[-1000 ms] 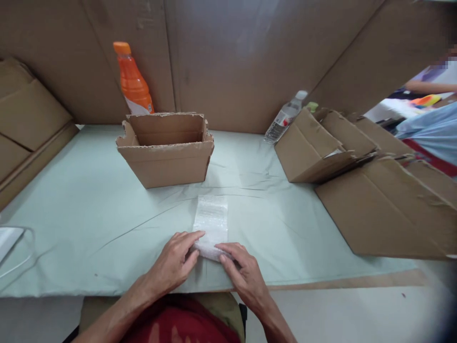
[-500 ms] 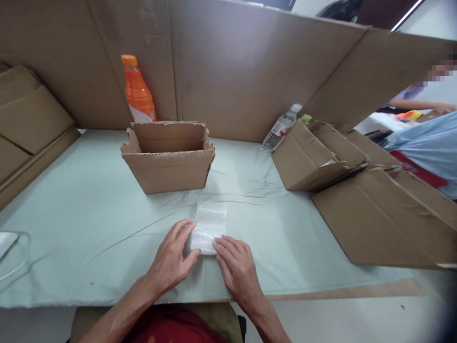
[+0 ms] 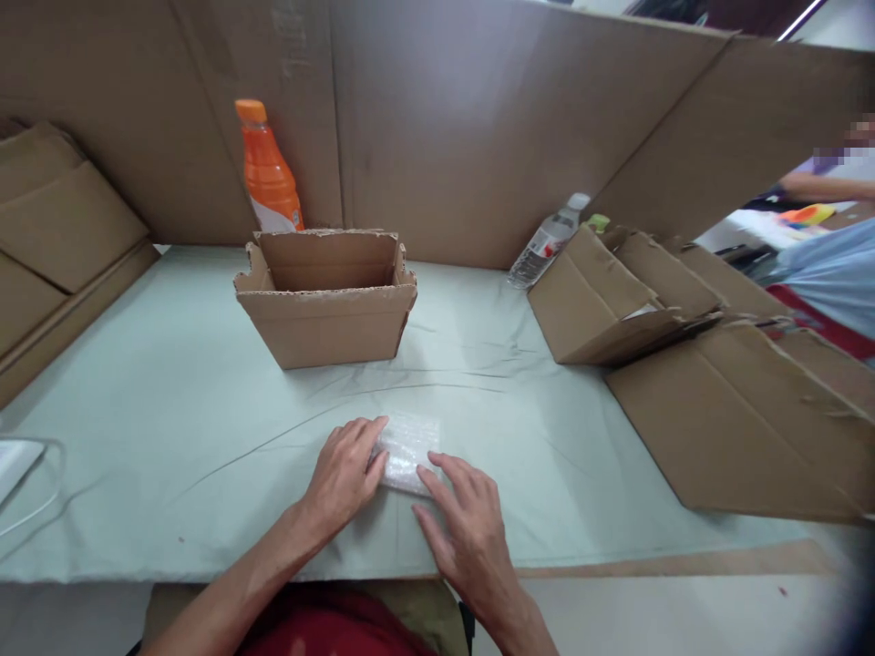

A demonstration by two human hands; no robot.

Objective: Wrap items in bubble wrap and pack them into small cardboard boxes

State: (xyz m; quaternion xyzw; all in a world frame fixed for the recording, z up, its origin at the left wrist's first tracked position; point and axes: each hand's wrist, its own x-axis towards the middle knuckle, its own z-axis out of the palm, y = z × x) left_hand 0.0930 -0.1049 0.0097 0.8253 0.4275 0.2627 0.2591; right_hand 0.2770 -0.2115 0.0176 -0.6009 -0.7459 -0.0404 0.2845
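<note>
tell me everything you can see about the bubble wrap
The bubble wrap is a small, clear, roughly four-sided piece of what looks like thin plastic, with a bumpy, shiny surface. It lies on the pale green cloth, nearer the person than the open cardboard box. Its near part looks thicker, perhaps folded over. The left hand touches its left side; the right hand's fingertips are at its right side. Whether anything is inside cannot be told.

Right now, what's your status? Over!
Left hand on clear plastic bubble wrap. Right hand at its right side. Open brown cardboard box beyond, not in the way.
</note>
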